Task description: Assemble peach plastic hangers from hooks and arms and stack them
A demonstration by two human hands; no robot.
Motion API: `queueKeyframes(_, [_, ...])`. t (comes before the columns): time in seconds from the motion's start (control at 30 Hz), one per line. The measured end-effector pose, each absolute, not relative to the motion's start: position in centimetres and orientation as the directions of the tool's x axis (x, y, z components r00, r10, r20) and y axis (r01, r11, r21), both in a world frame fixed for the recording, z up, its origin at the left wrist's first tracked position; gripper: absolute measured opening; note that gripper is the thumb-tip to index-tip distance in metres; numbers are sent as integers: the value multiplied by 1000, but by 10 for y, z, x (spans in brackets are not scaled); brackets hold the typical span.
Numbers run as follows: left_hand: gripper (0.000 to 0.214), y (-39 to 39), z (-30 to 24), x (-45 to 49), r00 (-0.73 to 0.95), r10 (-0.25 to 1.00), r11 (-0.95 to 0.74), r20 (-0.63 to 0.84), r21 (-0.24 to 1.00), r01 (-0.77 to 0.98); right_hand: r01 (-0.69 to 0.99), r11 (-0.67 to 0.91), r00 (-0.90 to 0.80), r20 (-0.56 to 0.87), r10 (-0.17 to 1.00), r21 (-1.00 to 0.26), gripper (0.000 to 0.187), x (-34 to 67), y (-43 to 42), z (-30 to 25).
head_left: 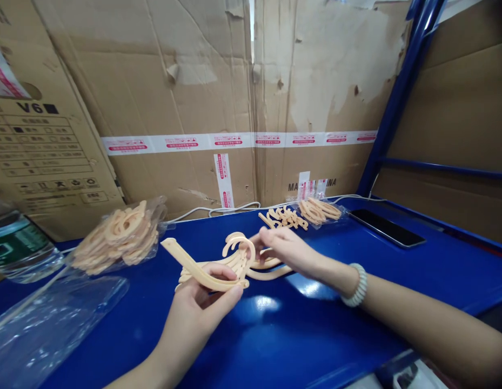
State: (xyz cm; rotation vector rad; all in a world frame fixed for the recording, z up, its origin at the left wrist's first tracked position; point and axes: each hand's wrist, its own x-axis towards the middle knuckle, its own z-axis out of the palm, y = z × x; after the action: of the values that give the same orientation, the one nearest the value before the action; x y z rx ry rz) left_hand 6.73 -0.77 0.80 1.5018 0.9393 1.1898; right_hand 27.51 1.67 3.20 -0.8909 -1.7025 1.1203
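Observation:
My left hand pinches a beige plastic hanger arm, a long curved strip with a rounded end near my thumb. Its far end points up and to the left. Just beyond, my right hand has its fingers bent against a curved beige hanger hook; the fingertips are partly hidden behind it. Whether the hook's lower end touches the arm, I cannot tell. More beige hanger arms lie on the blue table under and beyond my hands, with another hook-shaped piece close by.
A clear bag of beige pieces and a water bottle are at left, an empty plastic bag nearer. Small beige parts, bagged curved parts and a phone lie at the back right. Cardboard stands behind the table.

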Motion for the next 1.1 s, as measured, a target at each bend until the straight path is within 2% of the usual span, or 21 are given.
queueKeyframes(0.03, [22,-7,8,67,211,953,-225,218,974,11,177,414,-327,343,880,-893,52,286,25,34])
queueKeyframes(0.07, [23,-7,9,67,193,960,-209,203,978,15,309,504,-319,411,854,-807,41,297,34,36])
queueKeyframes(0.13, [25,-6,9,67,155,975,-165,162,986,8,605,614,-368,506,780,-506,20,318,50,37])
queueKeyframes(0.17, [26,-6,9,67,146,980,-139,138,990,-1,691,629,-439,484,757,-357,20,327,57,36])
queueKeyframes(0.2, [26,-5,9,67,142,983,-112,113,994,-14,726,637,-489,456,743,-259,24,333,64,34])
queueKeyframes(0.27, [25,-4,10,67,149,986,-65,70,997,-41,733,653,-552,394,734,-189,30,341,73,29])
queueKeyframes(0.4, [26,-1,9,66,181,982,-43,57,996,-76,704,669,-569,374,732,-240,23,341,80,19])
queueKeyframes(0.5, [28,0,8,65,205,977,-37,60,993,-116,682,666,-535,416,736,-302,22,339,83,15])
queueKeyframes(0.67, [31,0,11,67,218,975,11,33,980,-199,624,627,-339,560,755,-467,15,334,76,18])
queueKeyframes(0.73, [34,0,12,67,218,976,46,8,969,-243,462,611,-170,612,772,-642,16,326,66,24])
queueKeyframes(0.8, [37,1,13,68,224,974,82,-20,960,-269,99,571,15,575,818,-815,13,314,52,31])
queueKeyframes(0.87, [37,2,13,68,233,972,103,-34,952,-288,-239,475,82,470,879,-847,10,301,37,38])
queueKeyframes(0.9, [37,2,13,68,238,971,104,-31,949,-299,-330,428,78,428,901,-841,11,294,30,41])
queueKeyframes(1.0, [35,2,12,68,268,963,97,-8,943,-319,-444,321,41,339,940,-837,16,280,14,45])
queueKeyframes(1.1, [32,2,10,67,290,957,102,-5,942,-319,-457,279,37,296,955,-845,17,275,9,45])
